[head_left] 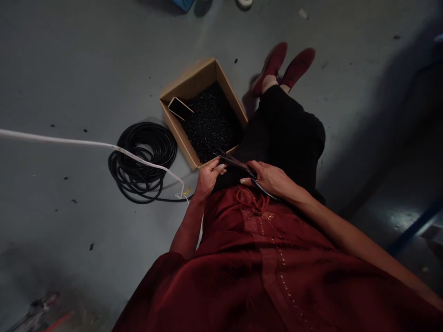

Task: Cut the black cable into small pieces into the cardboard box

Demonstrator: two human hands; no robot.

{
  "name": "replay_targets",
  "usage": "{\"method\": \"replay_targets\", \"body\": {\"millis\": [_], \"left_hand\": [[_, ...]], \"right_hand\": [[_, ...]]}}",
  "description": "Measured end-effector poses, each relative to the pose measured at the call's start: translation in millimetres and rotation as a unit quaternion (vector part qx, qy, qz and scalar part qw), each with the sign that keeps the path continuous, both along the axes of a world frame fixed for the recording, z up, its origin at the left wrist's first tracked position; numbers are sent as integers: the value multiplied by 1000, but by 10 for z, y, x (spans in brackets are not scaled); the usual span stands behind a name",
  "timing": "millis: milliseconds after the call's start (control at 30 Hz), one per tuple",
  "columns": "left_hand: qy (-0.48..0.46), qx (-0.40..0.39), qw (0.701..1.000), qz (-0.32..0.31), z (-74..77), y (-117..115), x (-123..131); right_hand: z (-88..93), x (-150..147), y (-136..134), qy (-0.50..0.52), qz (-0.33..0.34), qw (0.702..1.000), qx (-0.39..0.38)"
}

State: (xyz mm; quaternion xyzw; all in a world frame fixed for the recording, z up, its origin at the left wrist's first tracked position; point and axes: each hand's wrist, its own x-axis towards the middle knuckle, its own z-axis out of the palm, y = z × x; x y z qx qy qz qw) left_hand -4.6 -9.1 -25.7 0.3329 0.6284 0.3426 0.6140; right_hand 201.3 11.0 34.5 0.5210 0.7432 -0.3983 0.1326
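Observation:
My right hand (272,179) grips a pair of scissors (235,161), their blades pointing left past the fingertips of my other hand. With finger and thumb pinched together, my left hand (209,176) holds what looks like the end of a black tube; only a short dark bit shows by the blade tips. The tube's coil (148,157) lies on the floor to the left, and a strand runs from it behind my left wrist. Just beyond my hands stands an open cardboard box (178,140) with many small cut black pieces (209,124) inside.
A small open carton (180,109) sits on the pieces in the box. A white cord (86,142) comes in from the left, with a yellow bit near its end. Dark scraps dot the grey floor (86,240). My legs and red shoes (297,67) are right of the box.

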Motion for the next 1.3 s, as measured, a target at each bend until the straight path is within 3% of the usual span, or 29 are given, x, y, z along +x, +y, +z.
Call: {"method": "replay_targets", "body": {"millis": [333, 600, 1100, 1300], "left_hand": [[136, 96, 980, -111, 90, 20, 8], [251, 187, 928, -202, 78, 17, -33], [316, 241, 878, -267, 75, 45, -20], [316, 245, 873, -279, -6, 31, -53]], "right_hand": [[40, 3, -13, -19, 4, 1000, 0], [-33, 22, 4, -5, 23, 1000, -20], [-84, -71, 17, 31, 0, 999, -11], [-91, -66, 0, 22, -1, 999, -24]]}}
